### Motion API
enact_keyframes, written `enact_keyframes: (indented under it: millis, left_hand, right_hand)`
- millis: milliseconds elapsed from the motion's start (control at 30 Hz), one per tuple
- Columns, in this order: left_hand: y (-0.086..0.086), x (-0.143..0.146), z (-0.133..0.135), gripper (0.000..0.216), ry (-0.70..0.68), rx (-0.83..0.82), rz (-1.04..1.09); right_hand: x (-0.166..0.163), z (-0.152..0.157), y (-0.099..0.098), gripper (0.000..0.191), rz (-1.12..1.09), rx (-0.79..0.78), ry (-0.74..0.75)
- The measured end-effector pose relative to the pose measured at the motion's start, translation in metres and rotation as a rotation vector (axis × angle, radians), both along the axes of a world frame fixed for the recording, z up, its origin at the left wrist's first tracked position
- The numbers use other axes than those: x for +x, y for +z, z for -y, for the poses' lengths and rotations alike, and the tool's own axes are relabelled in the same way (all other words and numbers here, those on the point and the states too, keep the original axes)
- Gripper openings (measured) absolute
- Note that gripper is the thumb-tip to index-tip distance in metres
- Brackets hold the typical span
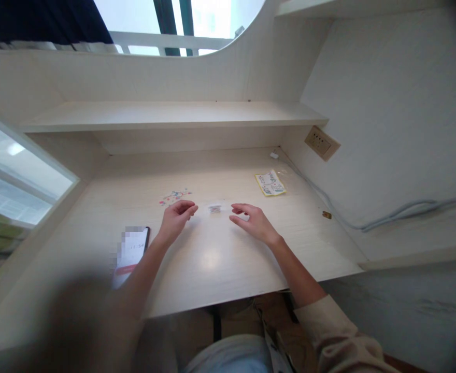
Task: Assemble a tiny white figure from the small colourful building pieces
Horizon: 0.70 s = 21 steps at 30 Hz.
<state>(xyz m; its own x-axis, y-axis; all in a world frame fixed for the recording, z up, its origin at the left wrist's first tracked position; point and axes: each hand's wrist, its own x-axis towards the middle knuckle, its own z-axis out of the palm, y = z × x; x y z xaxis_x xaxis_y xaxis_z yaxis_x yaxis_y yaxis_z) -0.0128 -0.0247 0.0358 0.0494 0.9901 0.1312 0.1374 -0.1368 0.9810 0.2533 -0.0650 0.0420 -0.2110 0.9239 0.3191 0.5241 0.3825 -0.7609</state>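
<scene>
My left hand (177, 216) is over the desk with its thumb and fingertips drawn together. Whatever may be between them is too small to make out. To its right lies a small clear plastic packet (214, 209) with tiny coloured pieces in it. On the packet's other side, my right hand (252, 221) has its thumb apart from its curved fingers and holds nothing visible. Neither hand touches the packet. Just behind my left hand, several small red, pink and blue pieces (174, 196) are spread on the desk.
A yellow-edged printed paper (270, 183) lies at the back right of the desk (220, 259). The phone (132, 248) is beside my left forearm. Grey cables (329, 199) run along the right wall below a socket (322, 142). A shelf (173, 116) spans the back.
</scene>
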Motion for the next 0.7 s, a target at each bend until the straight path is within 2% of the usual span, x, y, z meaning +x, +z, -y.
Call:
enact_keyframes:
  millis: [233, 700]
  left_hand:
    - [-0.003, 0.003, 0.019, 0.030, 0.016, -0.044, 0.013]
    - [-0.016, -0.002, 0.030, 0.036, 0.055, -0.083, -0.022]
  right_hand:
    - [-0.004, 0.000, 0.000, 0.034, 0.002, -0.007, 0.009]
    - [-0.008, -0.002, -0.003, 0.034, 0.015, -0.015, 0.018]
